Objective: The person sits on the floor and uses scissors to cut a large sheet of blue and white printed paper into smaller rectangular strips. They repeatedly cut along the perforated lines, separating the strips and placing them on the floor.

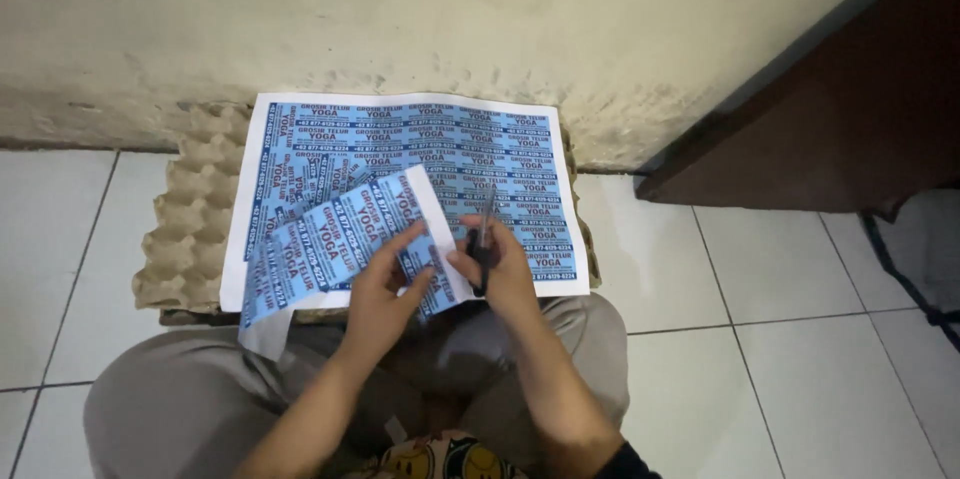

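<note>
Head view: we see our left hand (385,284) at centre-bottom of the frame, fingers clamped on the lower edge of a loose sheet of blue printed labels (340,239); thumb on top, other fingers under the paper. The sheet sits tilted, running from lower left up toward the centre, w/ a white margin strip along its right edge.

Our right hand (500,274) is just right of it, fingers closed round the dark handles of a pair of scissors (483,239). Blades point up the frame, right beside the sheet's white margin; whether they bite the paper, we can't tell.

Behind both, a larger sheet of the same blue labels (480,154) lies flat over a grey cardboard egg tray (195,229), which shows at the left edge of the frame's middle. Tray rests on a white tiled floor (800,339), up against a rough cream wall (400,9). Dark brown wooden panel (850,129) at upper right. Our knees, in grey-brown trousers (190,399), fill the bottom, touching the tray's near edge.
</note>
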